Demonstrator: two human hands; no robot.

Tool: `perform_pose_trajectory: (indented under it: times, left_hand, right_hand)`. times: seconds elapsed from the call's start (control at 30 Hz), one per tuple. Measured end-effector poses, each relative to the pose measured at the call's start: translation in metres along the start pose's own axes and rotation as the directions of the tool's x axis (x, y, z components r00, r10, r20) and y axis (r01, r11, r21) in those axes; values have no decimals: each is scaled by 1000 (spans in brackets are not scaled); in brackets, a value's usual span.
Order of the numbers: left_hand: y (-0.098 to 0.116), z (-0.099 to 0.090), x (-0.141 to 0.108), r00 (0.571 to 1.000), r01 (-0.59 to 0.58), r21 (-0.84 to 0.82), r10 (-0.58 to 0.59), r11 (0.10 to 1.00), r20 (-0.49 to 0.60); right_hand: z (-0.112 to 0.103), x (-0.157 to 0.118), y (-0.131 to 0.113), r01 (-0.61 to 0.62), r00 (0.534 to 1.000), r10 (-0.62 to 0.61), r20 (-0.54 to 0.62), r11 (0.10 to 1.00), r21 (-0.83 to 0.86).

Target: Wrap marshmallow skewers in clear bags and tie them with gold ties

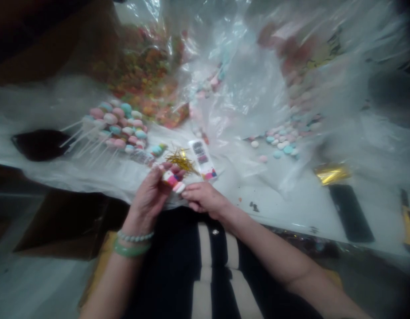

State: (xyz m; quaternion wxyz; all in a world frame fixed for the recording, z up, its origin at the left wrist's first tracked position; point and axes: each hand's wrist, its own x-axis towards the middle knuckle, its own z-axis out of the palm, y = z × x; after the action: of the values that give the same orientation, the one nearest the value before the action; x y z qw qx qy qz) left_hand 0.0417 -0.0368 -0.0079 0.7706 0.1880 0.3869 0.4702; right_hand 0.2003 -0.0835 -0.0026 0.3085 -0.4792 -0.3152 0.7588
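My left hand point(146, 199) holds a small pink and white candy stack point(170, 179) between fingers and thumb, just above my lap. My right hand point(203, 198) comes in from the right, its fingertips pinching the stack's white lower end. Gold tinsel twist ties point(181, 161) lie just beyond the candy, beside a white printed card strip point(202, 159). Farther left, a heap of pastel candy lollipops point(116, 126) rests with its white sticks fanned out. The stack's stick, if it has one, is hidden by my fingers.
White plastic sheeting point(258, 199) covers the table, with loose pastel candies point(278, 144) on it. A clear bag of orange candy point(141, 75) stands behind. Gold foil point(331, 174), a black phone point(351, 212), a yellow tool point(409, 217) and a dark cloth point(41, 144) lie about.
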Motion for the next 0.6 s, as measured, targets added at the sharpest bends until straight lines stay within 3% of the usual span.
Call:
perform_pose_trajectory:
  times: [0.1, 0.2, 0.37, 0.53, 0.6]
  left_hand:
    - [-6, 5, -3, 997, 78, 16, -78, 997, -7]
    - [-7, 8, -2, 993, 105, -24, -106, 994, -56]
    - [-1, 9, 6, 975, -2, -140, -29, 990, -220]
    - [-3, 12, 4, 986, 34, -116, -52, 993, -159]
    - [-5, 13, 2, 988, 54, -93, -66, 994, -138]
  right_hand:
    - [1, 3, 1, -79, 996, 73, 51, 989, 127]
    - [-1, 4, 2, -35, 999, 38, -23, 995, 92]
    - [-5, 1, -2, 129, 943, -205, -263, 952, -278]
    - [0, 2, 1, 242, 869, -436, -233, 785, -570]
    - [1, 2, 6, 247, 855, -474, -208, 726, -642]
